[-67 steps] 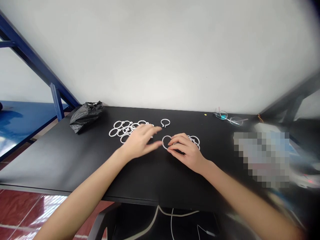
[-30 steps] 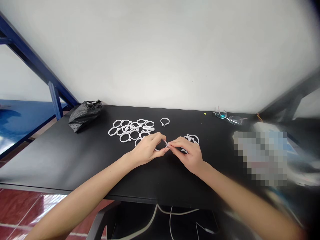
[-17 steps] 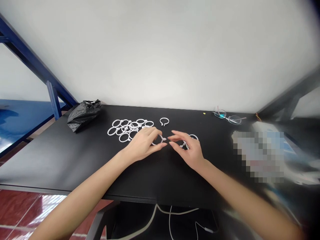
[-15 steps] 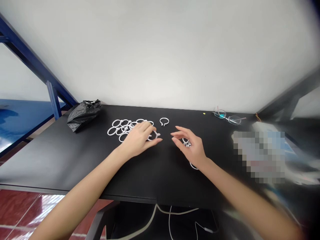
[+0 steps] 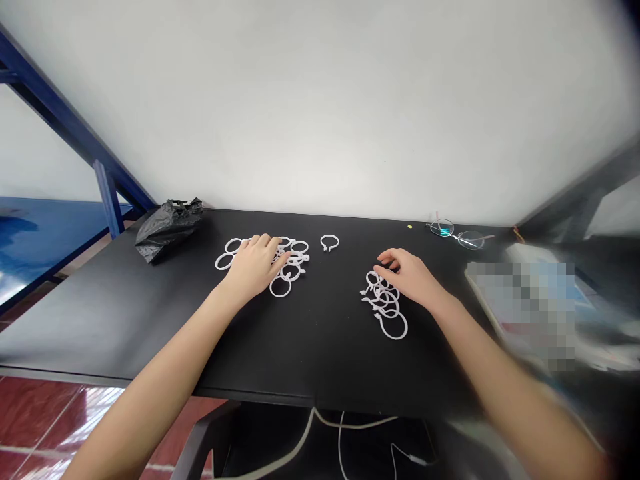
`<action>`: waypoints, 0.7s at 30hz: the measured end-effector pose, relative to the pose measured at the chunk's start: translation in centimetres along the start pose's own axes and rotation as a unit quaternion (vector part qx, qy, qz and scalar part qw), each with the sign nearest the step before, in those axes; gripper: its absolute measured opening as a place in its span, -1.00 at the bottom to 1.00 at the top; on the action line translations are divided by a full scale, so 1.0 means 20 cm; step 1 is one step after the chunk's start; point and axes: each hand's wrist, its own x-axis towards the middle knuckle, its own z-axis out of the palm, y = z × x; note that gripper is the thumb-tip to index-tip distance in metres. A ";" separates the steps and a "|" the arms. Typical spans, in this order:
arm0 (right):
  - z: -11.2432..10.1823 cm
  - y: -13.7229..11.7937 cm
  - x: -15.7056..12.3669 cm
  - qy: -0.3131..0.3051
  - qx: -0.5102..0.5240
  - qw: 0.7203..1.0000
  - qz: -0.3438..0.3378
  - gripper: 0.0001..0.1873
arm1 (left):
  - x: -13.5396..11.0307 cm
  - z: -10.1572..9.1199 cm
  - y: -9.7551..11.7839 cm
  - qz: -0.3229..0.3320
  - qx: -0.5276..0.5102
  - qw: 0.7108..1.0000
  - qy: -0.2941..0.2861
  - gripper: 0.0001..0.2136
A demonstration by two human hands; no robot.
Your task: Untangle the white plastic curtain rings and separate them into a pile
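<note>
A black table [image 5: 150, 320] carries white plastic rings in two groups. My left hand [image 5: 256, 265] lies flat, fingers stretched, on the left pile of loose rings [image 5: 290, 267]. My right hand [image 5: 411, 276] rests with curved, spread fingers at the far edge of a linked chain of rings [image 5: 384, 303] on the right; it grips nothing that I can see. A single split ring [image 5: 329, 243] lies alone between the two groups, farther back.
A crumpled black plastic bag [image 5: 169, 227] sits at the back left. A pair of glasses [image 5: 457, 235] lies at the back right near the wall. A blurred patch covers things at the right edge. Cables hang below the table's front edge.
Both hands met at the middle over one ring, then parted. My left hand went back left onto the loose pile. My right hand moved right to the chain, which now lies stretched toward me.
</note>
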 end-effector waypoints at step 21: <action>0.01 -0.12 -0.02 0.083 0.181 0.980 -0.012 -0.85 | -0.02 -0.02 0.16 0.140 -0.206 0.958 0.142 -0.84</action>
